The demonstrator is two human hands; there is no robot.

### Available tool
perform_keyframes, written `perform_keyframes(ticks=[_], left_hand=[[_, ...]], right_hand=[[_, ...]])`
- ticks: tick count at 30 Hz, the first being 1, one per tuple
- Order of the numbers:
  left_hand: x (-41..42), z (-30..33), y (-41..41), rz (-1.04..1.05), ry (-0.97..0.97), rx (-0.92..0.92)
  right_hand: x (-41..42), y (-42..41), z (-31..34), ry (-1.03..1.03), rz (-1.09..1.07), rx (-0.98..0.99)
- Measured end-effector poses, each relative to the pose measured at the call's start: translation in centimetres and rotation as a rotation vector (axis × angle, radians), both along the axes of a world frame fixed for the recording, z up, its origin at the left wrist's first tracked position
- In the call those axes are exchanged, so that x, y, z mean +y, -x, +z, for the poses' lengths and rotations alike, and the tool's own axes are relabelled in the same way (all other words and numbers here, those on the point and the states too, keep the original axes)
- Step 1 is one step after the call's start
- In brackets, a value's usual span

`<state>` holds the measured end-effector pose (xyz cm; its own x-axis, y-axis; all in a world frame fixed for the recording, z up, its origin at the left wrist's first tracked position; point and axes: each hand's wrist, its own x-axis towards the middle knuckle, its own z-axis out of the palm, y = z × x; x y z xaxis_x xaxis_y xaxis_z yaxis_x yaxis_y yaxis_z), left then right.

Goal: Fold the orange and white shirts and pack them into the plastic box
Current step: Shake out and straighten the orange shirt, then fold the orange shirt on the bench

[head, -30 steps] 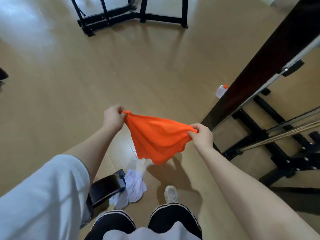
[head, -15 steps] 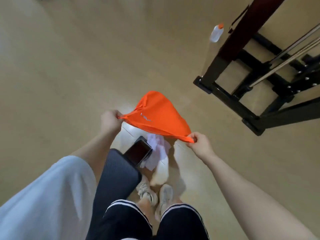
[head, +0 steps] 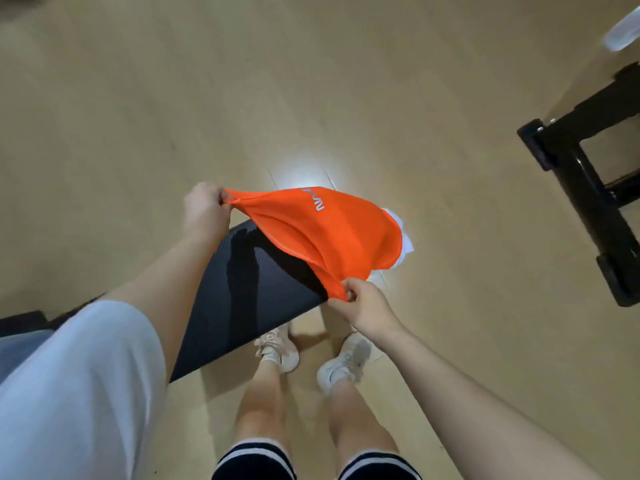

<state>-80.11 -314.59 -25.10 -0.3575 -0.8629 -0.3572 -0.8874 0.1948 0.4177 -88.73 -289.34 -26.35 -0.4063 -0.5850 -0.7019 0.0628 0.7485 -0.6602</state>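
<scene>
Two shirts are to be folded and neither is folded yet, as far as I can see from where I stand. Both hands are busy with the orange shirt [head: 329, 233]: the left hand [head: 205, 211] has its fingers bunched tight round one corner of the cloth, and the right hand [head: 363, 304] pinches the opposite edge between thumb and fingertips. The shirt hangs stretched between them in the air, billowing above the end of a dark mat [head: 249, 292] that lies on the wooden floor [head: 311, 81]. It looks to me like the spreading-out step before any fold is made.

The white shirt [head: 403, 237] is a crumpled heap on the floor just beyond the mat, mostly hidden behind the orange one, so it seems untouched, though I cannot see enough of it to be sure. No plastic box shows anywhere in view. So I judge the job barely started: laying the orange shirt flat, folding it, doing the same with the white one, and packing both are all left.

A black metal frame [head: 581, 168] stands off to the right, well apart.
</scene>
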Motion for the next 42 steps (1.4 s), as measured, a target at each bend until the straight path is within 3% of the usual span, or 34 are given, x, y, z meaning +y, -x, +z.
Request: perform_keyframes(ticks=[7,12,19,23,26,32,37,42], left_hand=[[-4.9,-0.3,-14.4,0.143,-0.091,-0.036],[-7.8,-0.5,-24.6,0.112,-0.034,-0.122],[-9.2,-0.4,-33.1,0.112,-0.068,-0.251],[-8.5,-1.2,-35.3,0.107,-0.137,-0.364],[-6.4,-1.4,-35.2,0.051,-0.176,-0.399],[1.4,-3.1,-31.3,0.001,-0.353,-0.167],[10.9,-5.6,-27.2,0.292,-0.506,-0.007],[19.8,-10.6,-24.1,1.149,-0.672,0.428]], right_hand=[[-5.2,-14.3,0.2,-0.117,0.225,0.009],[-9.4,-25.6,-1.6,-0.164,0.287,-0.01],[-12.5,-36.1,-3.0,-0.117,0.396,-0.266],[-12.4,-38.7,-3.4,-0.134,0.416,-0.421],[-11.4,-38.2,-3.2,-0.167,0.362,-0.396],[-6.7,-28.8,-2.3,-0.216,0.163,-0.215],[-1.6,-19.2,-3.2,-0.268,-0.005,-0.226],[0.8,-13.5,-6.7,-0.254,-0.207,-0.322]])
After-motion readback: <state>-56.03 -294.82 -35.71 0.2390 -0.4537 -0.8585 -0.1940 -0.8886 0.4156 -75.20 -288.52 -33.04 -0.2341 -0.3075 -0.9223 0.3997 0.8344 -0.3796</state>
